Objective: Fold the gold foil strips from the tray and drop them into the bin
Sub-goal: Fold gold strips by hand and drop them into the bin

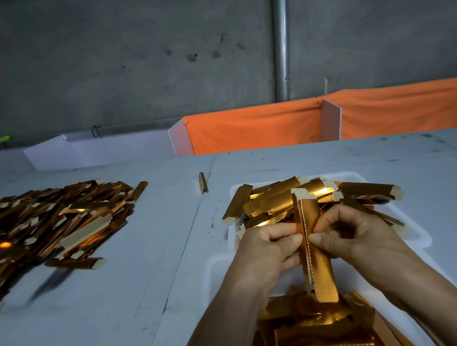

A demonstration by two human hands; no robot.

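Head view: left hand (265, 246) and right hand (349, 235) both pinching one gold foil strip (315, 250), grip of each closed on its long edges, held upright over white tray (421, 238) heaped with more strips (289, 196). Separate pile (55, 224) on counter (148, 283), far left.

A white table (147, 256) is carrying a white tray (416, 238) of gold strips at right, a loose heap (52, 224) of strips lying at left, and one lone strip (202, 182) sitting between them.
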